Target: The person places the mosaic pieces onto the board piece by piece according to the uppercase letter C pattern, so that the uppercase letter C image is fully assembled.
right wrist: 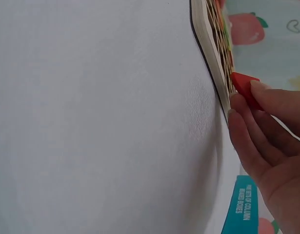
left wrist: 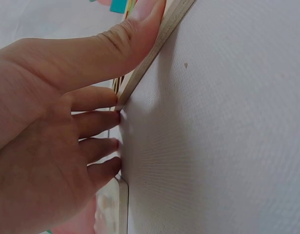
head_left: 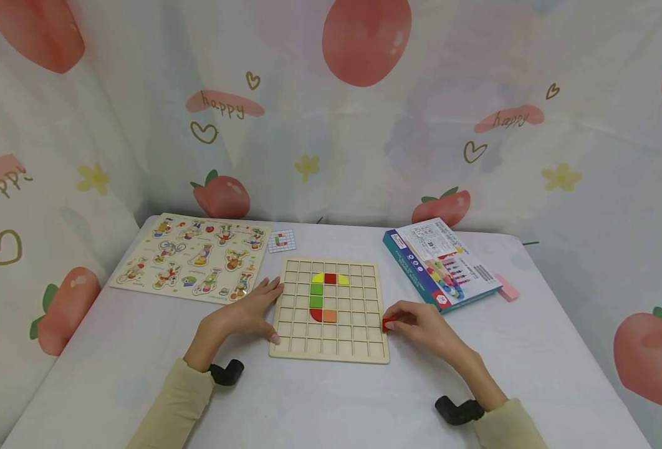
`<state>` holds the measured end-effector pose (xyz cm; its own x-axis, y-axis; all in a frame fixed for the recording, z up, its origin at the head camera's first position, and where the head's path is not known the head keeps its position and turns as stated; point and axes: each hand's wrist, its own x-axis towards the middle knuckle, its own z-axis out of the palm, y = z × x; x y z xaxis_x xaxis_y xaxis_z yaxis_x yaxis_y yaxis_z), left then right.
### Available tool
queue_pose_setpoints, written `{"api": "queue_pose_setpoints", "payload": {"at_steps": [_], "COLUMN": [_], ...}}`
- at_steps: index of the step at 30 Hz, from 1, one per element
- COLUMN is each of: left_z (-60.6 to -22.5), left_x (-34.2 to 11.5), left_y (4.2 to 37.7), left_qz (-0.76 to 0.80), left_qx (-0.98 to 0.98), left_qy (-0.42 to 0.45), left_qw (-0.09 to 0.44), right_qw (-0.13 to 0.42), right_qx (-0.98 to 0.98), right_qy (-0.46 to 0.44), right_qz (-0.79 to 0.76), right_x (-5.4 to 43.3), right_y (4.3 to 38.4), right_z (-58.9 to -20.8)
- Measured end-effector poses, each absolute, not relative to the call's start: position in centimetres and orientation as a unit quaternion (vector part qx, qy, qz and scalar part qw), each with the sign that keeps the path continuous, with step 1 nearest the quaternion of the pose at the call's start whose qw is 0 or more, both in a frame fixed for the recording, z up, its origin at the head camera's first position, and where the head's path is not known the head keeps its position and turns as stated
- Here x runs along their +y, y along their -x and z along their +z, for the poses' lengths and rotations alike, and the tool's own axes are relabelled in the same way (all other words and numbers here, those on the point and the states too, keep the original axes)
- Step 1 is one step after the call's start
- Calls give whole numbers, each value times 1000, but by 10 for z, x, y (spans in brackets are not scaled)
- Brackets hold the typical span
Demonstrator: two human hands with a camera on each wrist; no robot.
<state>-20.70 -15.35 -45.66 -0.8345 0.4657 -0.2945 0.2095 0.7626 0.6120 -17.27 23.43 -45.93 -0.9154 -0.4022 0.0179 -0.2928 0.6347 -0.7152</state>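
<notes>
A wooden grid board (head_left: 331, 358) lies on the white table. On it, yellow rounded tiles flank a red square tile (head_left: 330, 279); below the left one run two green tiles (head_left: 316, 302), then a red rounded tile (head_left: 316, 315) beside an orange tile (head_left: 329, 316). My left hand (head_left: 245, 312) rests at the board's left side, its thumb on the lower left edge and its fingers extended along the side. Between thumb and fingers my right hand (head_left: 423, 323) pinches a red tile (right wrist: 246, 89), at the board's right edge. The tile's full shape is partly hidden.
A small pattern card (head_left: 282, 241) with a coloured grid lies behind the board. Left of it is a wooden picture puzzle (head_left: 196, 257). On the right stands a flat teal and white box (head_left: 442, 264), with a pink block (head_left: 507, 288) at its side. Printed curtains surround the table.
</notes>
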Motion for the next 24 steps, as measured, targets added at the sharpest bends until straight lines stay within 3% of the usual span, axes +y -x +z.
{"api": "queue_pose_setpoints", "payload": {"at_steps": [24], "left_z": [-458], "left_x": [-154], "left_y": [207], "left_qz": [286], "left_qx": [914], "left_qy": [-183], "left_qw": [222], "right_qw": [80], "right_qx": [903], "right_qy": [174], "right_qz": [-385], "right_x": [184], "right_y": [188], "right_z": [-462]}}
